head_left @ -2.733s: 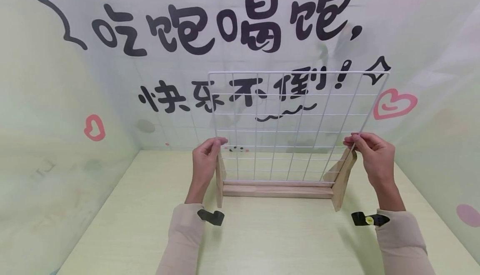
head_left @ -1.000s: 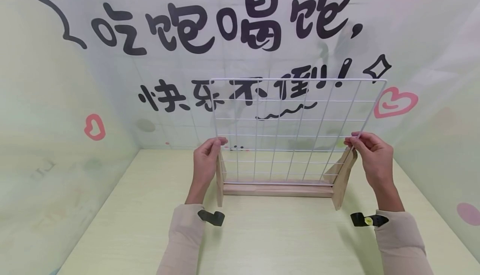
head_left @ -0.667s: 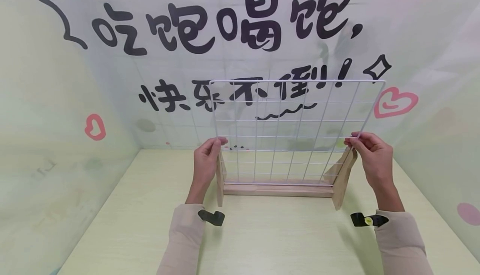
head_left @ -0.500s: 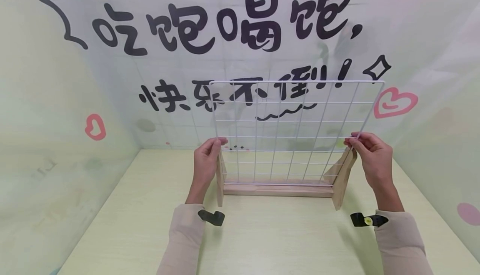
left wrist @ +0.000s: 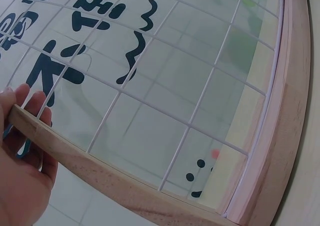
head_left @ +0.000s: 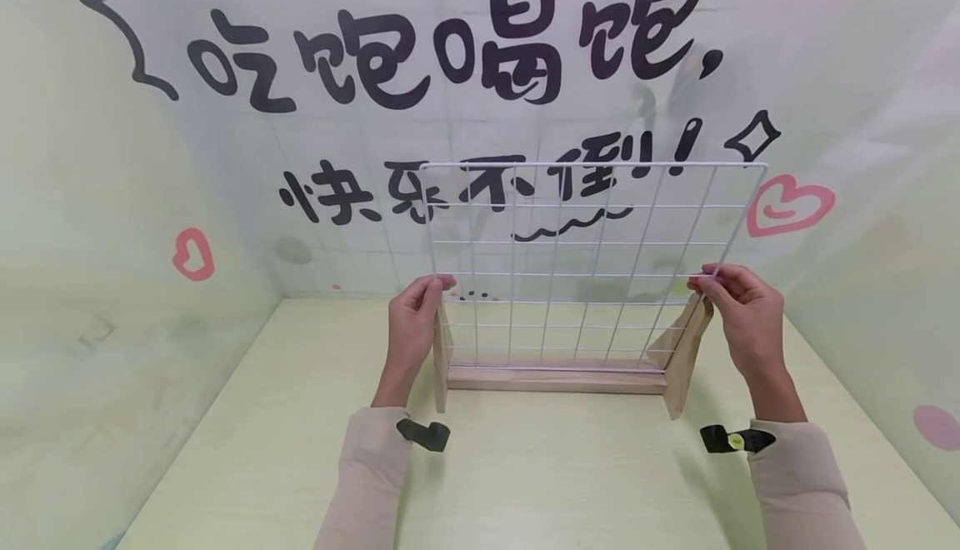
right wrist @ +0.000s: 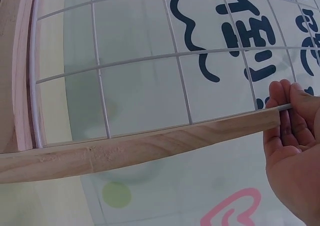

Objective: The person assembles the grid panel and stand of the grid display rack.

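Note:
A white wire grid panel leans back in a pale wooden stand, its bottom wire along the front rail. My left hand pinches the panel's left edge just above the top of the left side piece. On the other side, my right hand holds the right edge wire between thumb and fingers, at the upper end of the right side piece. In the right wrist view, the panel's edge lies along that side piece. The left thumb is partly cut off in the left wrist view.
The stand rests on a light wood-grain table. Behind it rises a pale wall sheet with large black lettering and pink hearts; similar sheets close off both sides. Black camera straps sit at the sleeve cuffs.
The panel's top edge has come down and its bottom wire has settled lower toward the front rail, mostly before the last half second. Both hands stay almost in place at its edges.

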Demonstrator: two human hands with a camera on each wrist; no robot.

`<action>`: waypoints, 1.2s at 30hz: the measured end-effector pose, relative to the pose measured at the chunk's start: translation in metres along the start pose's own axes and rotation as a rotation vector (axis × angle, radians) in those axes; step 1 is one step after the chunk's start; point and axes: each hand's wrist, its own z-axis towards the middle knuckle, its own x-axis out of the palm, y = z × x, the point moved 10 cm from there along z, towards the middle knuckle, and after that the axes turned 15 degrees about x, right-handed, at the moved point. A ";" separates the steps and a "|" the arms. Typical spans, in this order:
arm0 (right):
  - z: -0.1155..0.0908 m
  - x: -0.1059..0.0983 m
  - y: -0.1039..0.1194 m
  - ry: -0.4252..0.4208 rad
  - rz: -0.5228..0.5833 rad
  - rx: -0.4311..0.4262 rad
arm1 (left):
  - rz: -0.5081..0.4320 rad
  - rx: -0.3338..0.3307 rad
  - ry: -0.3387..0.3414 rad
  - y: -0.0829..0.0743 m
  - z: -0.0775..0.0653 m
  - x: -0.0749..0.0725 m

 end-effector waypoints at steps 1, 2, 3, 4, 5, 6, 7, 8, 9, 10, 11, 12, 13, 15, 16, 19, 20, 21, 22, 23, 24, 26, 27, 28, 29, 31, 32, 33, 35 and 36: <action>0.000 0.000 0.000 0.003 0.001 -0.001 | 0.000 0.000 -0.001 0.000 0.000 0.000; 0.000 0.000 0.000 0.004 0.004 -0.001 | 0.000 0.000 -0.001 0.000 0.000 0.000; 0.000 0.000 0.000 0.006 0.004 -0.001 | 0.000 -0.002 -0.003 0.000 0.000 0.000; 0.000 0.000 0.000 0.009 0.005 -0.001 | 0.000 0.000 -0.003 0.000 -0.001 0.000; 0.000 0.000 0.000 0.010 0.006 0.000 | -0.004 0.001 -0.004 0.000 -0.001 0.001; 0.000 0.001 0.001 0.011 0.005 0.000 | -0.007 0.003 -0.005 0.000 -0.001 0.001; 0.000 0.001 0.001 0.012 0.005 0.000 | -0.007 0.004 -0.006 0.000 -0.001 0.001; 0.000 0.001 0.001 0.012 0.004 0.001 | -0.008 0.004 -0.007 0.000 -0.001 0.001; 0.000 0.001 0.001 0.013 0.004 0.001 | -0.010 0.003 -0.008 0.000 -0.002 0.001; 0.000 0.001 0.001 0.015 0.005 0.000 | -0.012 0.003 -0.009 0.001 -0.002 0.001; 0.000 0.001 0.001 0.016 0.004 0.000 | -0.015 0.003 -0.010 0.001 -0.002 0.001; 0.000 0.001 0.001 0.019 0.005 0.000 | -0.016 0.002 -0.011 0.002 -0.002 0.001; 0.001 0.000 0.001 0.021 0.005 0.000 | -0.017 0.002 -0.013 0.002 -0.002 0.001; 0.001 0.000 0.002 0.027 0.008 0.001 | -0.021 0.003 -0.015 0.003 -0.001 0.002; 0.001 0.000 0.002 0.030 0.013 0.002 | -0.021 0.004 -0.015 0.002 -0.001 0.002; 0.001 -0.002 0.002 0.031 0.025 0.007 | -0.011 0.008 -0.013 0.003 -0.001 0.003; 0.001 -0.003 0.002 0.032 0.034 0.010 | -0.007 0.009 -0.011 0.003 -0.001 0.004; 0.001 -0.003 0.002 0.030 0.039 0.012 | -0.001 0.010 -0.009 0.003 -0.001 0.004; 0.001 -0.004 0.001 0.027 0.047 0.014 | 0.005 0.011 -0.007 0.003 -0.001 0.004; 0.001 -0.004 0.001 0.021 0.051 0.015 | 0.008 0.012 -0.007 0.002 -0.001 0.005; 0.002 -0.004 0.001 0.020 0.064 0.015 | 0.010 0.013 -0.007 0.002 0.000 0.005; 0.002 -0.005 0.000 0.002 0.070 0.014 | 0.007 0.016 -0.008 0.001 0.000 0.004; 0.002 -0.005 0.000 -0.010 0.075 0.014 | 0.010 0.017 -0.008 0.001 0.000 0.004; 0.001 -0.005 -0.001 -0.023 0.082 0.015 | 0.010 0.014 -0.007 0.001 0.000 0.003; 0.001 -0.006 -0.002 -0.039 0.086 0.012 | 0.010 0.011 -0.006 0.001 0.000 0.003; 0.000 -0.006 -0.004 -0.068 0.095 0.007 | 0.016 0.006 -0.004 0.002 -0.001 0.002; -0.001 -0.006 -0.005 -0.078 0.103 0.003 | 0.022 0.004 -0.005 0.002 -0.001 0.002; -0.002 -0.005 -0.006 -0.088 0.107 -0.003 | 0.027 0.001 -0.008 0.002 -0.001 0.001; -0.003 -0.005 -0.006 -0.107 0.103 -0.020 | 0.027 0.000 -0.014 0.002 -0.001 0.000; -0.004 -0.005 -0.006 -0.115 0.097 -0.027 | 0.027 0.002 -0.018 0.001 -0.002 0.000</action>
